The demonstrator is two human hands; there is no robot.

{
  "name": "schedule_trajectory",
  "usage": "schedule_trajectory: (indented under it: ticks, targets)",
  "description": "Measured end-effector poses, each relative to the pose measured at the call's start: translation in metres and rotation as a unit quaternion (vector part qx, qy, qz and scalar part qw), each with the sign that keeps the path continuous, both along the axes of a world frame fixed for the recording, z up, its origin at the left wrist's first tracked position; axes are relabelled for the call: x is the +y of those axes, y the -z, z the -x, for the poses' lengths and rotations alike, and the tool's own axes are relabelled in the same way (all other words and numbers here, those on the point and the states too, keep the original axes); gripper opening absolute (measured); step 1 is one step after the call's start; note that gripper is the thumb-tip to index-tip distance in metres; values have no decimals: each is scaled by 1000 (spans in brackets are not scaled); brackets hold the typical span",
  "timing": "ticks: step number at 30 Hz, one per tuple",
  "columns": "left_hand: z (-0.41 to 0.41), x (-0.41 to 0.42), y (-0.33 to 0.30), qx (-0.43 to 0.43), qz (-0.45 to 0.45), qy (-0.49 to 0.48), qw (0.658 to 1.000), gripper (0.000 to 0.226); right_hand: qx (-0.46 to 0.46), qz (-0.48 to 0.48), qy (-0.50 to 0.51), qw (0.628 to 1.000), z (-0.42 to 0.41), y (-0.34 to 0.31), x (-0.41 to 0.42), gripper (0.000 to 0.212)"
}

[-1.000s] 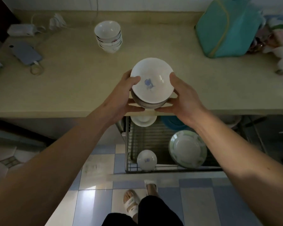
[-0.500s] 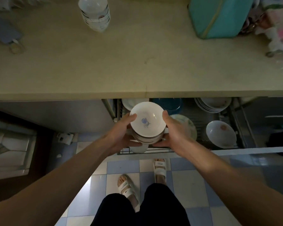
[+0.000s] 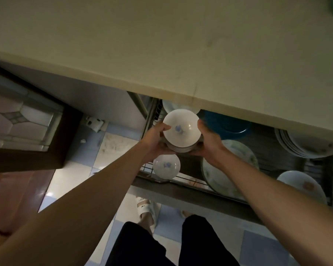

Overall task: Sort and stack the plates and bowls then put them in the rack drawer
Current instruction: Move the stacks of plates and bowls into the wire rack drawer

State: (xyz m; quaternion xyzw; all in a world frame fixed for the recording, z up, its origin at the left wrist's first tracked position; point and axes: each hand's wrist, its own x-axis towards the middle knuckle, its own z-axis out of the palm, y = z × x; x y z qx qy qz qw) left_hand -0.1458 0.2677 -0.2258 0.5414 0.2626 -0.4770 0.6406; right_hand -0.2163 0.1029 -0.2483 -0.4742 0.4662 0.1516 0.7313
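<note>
A: What is shown of the room, from the left?

B: A dark-framed cabinet door [image 3: 25,120] with patterned glass is seen at the left, above a tiled floor [image 3: 108,148]. A pale countertop [image 3: 161,45] spans the top, and the rack drawer [image 3: 181,186] is pulled out beneath it.

A: And inside the drawer?

B: A small white bowl [image 3: 166,167] with a blue motif is set at the left front corner. Further right, a blue plate [image 3: 227,123] is partly hidden under the counter, a green-rimmed plate [image 3: 229,169] lies in the middle, and a stack of white plates [image 3: 307,144] is kept at the far right.

A: Where is the stack of bowls [image 3: 181,131]?

B: It is held over the left part of the drawer, just above the small bowl. The left hand [image 3: 154,139] is curled round its left side and the right hand [image 3: 207,141] round its right side, with thumbs at the top rim.

A: What might go wrong?

B: The stack could be knocked against the counter edge, which is close above. If lowered carelessly, the small bowl could be struck, or the nested bowls tilted and chipped on the wire.
</note>
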Motion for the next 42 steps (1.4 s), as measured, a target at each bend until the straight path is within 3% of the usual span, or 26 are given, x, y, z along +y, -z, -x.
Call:
schedule_trajectory:
  ticks: [5,10,13,16,22,27,30,33,37,42]
  targets:
    - [-10,2,34,7,2,-108,994,18,-22,15,-73,997,-34,42,6,28]
    - [-12,4,59,11,26,-182,983,50,-38,58,-119,990,-58,69,10,44]
    - [-11,1,66,5,64,-206,976,40,-51,92,-124,987,-61,78,10,49]
    - [-7,-2,73,-9,85,-197,977,30,-61,111,-128,984,-59,85,8,46]
    - [-7,-1,81,-85,36,-160,983,43,-80,119,-128,981,-58,89,8,51]
    - [-3,-4,76,-125,17,-179,976,31,-83,88,-130,984,-66,86,18,52]
    - [-2,-8,72,-133,-9,-176,975,36,-83,95,-129,983,-68,87,20,51]
    - [1,-11,70,-158,-46,-154,974,27,-88,155,-173,969,-69,86,20,53]
    - [4,-17,69,-199,-114,-110,967,48,-100,231,-219,943,-73,79,20,52]
    - [6,-23,63,-172,-125,-136,968,49,-85,216,-201,952,-74,72,23,48]
